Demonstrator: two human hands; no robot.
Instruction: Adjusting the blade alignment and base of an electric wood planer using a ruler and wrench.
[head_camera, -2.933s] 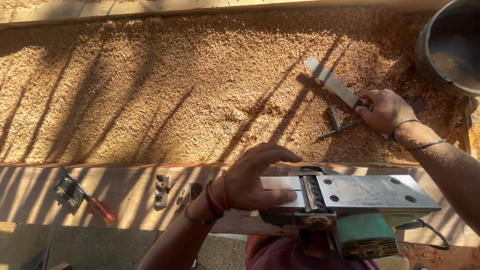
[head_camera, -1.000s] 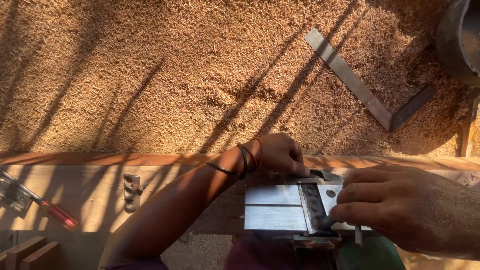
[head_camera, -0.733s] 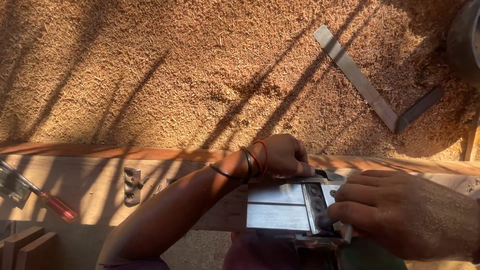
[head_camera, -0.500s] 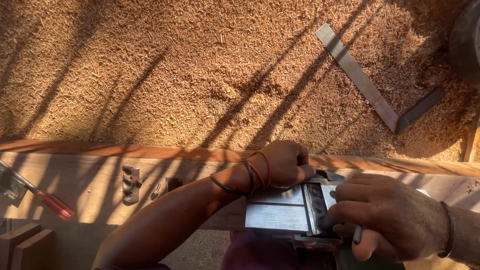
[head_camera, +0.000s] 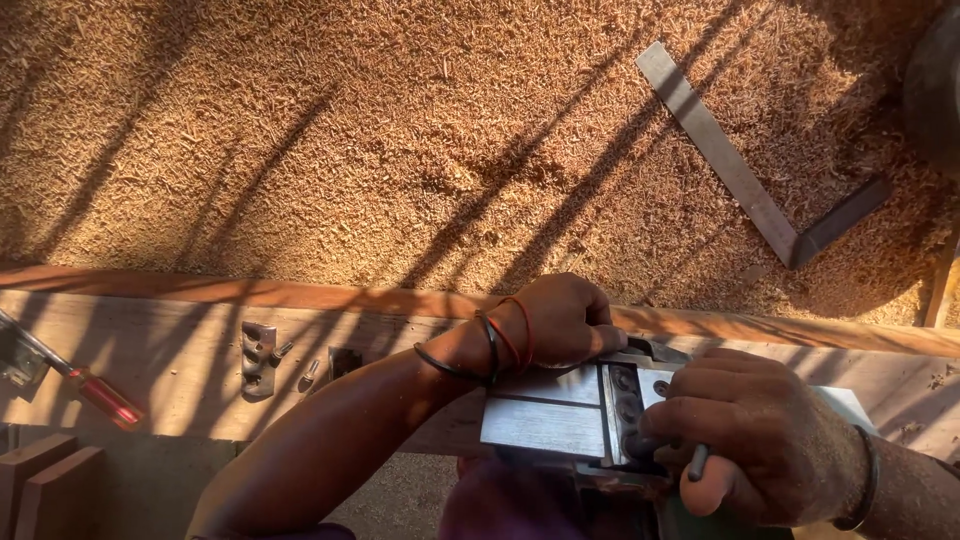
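Planer (head_camera: 545, 425) lies sole-up on the plank (head_camera: 180, 350); left hand (head_camera: 555, 320) curls over its 12 o'clock edge, right hand (head_camera: 760, 440) clasps a tool (head_camera: 697, 462) at its cutter.

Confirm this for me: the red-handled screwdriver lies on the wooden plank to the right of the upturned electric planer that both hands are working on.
Not quite. The red-handled screwdriver lies on the wooden plank to the left of the upturned electric planer, near the frame's left edge, as the head view shows. The left hand and right hand are both on the planer.
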